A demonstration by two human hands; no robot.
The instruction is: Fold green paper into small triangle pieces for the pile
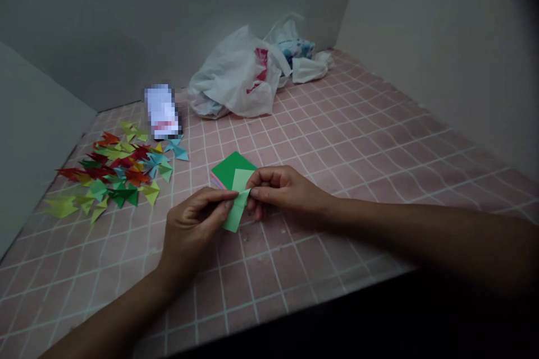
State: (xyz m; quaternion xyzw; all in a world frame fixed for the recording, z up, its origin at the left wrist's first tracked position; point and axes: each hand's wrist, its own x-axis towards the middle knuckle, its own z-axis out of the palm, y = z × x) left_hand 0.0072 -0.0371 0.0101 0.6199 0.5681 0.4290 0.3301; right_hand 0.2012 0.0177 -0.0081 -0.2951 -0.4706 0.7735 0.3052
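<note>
A light green sheet of origami paper [236, 217], partly folded, is held between my two hands just above the table. My left hand [196, 219] pinches its left side between thumb and fingers. On the other side, my right hand [284, 190] grips a fold of it with thumb and fingertips. Behind the held sheet lies a stack of coloured paper squares with a dark green square [233, 165] on top; pink and purplish edges show at its left. My fingers cover part of the light green paper.
Many small folded paper pieces [122, 171] in several colours lie heaped at the left. A phone [162, 109] with a blurred lit screen stands behind them. White plastic bags [236, 73] sit by the back wall. The tablecloth [337, 140] is pink with white gridlines.
</note>
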